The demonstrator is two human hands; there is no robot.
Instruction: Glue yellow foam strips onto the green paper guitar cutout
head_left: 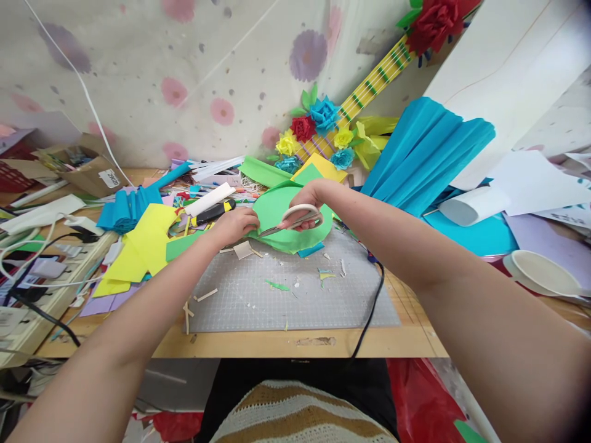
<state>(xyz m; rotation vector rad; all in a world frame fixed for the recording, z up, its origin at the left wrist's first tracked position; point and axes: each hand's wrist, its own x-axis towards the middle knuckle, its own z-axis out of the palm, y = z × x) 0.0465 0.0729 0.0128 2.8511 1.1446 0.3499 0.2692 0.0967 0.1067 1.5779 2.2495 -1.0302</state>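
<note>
My right hand (310,198) grips a pair of scissors (302,216) with pale handles, their blades pointing left along the lower left edge of a large rounded sheet of green paper (281,204). At the left edge of that sheet, my left hand (236,226) is closed on the paper, with the scissor tips close by its fingers. A black and yellow utility knife (213,212) lies just beyond my left hand. The sheet sits over the far part of a grey cutting mat (286,295), which is dotted with green and pale scraps.
Yellow paper (146,243) and a rolled blue crepe piece (127,208) lie left, near a power strip (69,277) with cables. Behind stands a flower-decorated yellow guitar (369,92). Blue crepe paper (418,157) and a white cup (540,274) are right. A black cable (373,301) crosses the table's front edge.
</note>
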